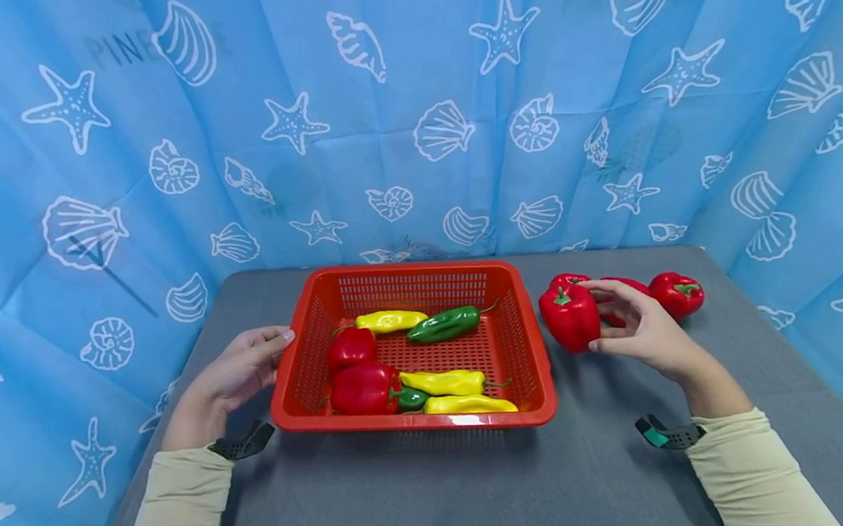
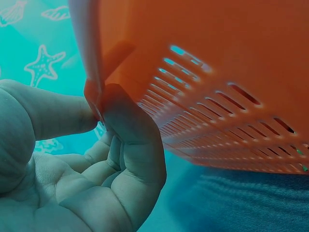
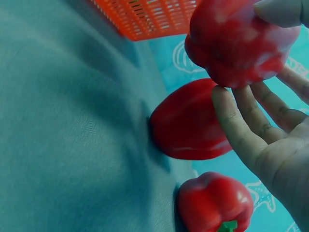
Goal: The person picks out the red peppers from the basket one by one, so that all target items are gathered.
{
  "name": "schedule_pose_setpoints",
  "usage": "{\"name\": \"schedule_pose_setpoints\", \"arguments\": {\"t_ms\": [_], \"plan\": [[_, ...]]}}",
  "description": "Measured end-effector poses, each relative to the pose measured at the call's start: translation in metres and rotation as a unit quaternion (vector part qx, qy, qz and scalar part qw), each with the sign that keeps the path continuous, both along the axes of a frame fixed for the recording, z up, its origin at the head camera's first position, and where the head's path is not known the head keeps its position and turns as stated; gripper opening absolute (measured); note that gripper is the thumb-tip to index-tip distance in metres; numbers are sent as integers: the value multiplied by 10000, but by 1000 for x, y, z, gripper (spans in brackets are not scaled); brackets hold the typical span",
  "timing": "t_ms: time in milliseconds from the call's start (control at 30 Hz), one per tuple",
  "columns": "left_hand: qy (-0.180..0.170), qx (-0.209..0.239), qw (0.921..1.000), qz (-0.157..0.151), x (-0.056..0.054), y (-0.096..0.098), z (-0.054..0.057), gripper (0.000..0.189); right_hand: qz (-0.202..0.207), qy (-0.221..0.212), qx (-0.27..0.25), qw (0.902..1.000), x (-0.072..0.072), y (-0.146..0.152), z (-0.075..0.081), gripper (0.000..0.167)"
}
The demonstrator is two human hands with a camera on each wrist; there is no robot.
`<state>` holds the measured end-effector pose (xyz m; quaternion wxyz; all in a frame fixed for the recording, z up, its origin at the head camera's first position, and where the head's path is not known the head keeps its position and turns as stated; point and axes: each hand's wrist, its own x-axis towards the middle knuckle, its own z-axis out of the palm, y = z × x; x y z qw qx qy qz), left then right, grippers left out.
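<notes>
A red plastic basket (image 1: 534, 345) with slotted walls stands on the grey-covered table. At its left side my left hand (image 1: 243, 372) pinches the rim between thumb and curled fingers; the left wrist view shows that rim (image 2: 94, 92) close up. My right hand (image 1: 649, 328), to the right of the basket, holds a red bell pepper (image 1: 569, 318) between thumb and fingertips. In the right wrist view this bell pepper (image 3: 236, 43) appears raised off the table. Beyond the hand lie more red bell peppers, one (image 1: 676, 295) at the right and another (image 1: 569, 279) behind the held one.
Inside the basket are red bell peppers (image 1: 363, 387), a green long pepper (image 1: 444, 325) and several yellow long peppers (image 1: 471, 405). Blue shell-printed curtains (image 1: 413, 172) hang behind and beside the grey table (image 1: 427, 496).
</notes>
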<state>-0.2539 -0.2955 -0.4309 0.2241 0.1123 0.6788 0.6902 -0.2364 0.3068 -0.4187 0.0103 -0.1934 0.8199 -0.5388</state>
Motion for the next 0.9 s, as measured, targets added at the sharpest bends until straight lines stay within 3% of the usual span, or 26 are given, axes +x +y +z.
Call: {"name": "schedule_pose_setpoints", "arguments": {"t_ms": [233, 467, 900], "plan": [[9, 21, 10000, -27, 0, 1, -1, 30, 171, -216, 52, 9996, -2, 5, -8, 88], [-51, -126, 9998, 176, 1, 1, -1, 29, 224, -556, 179, 9980, -2, 8, -14, 86], [-12, -27, 10000, 80, -1, -3, -2, 27, 350, -687, 204, 9968, -5, 11, -22, 87]]}}
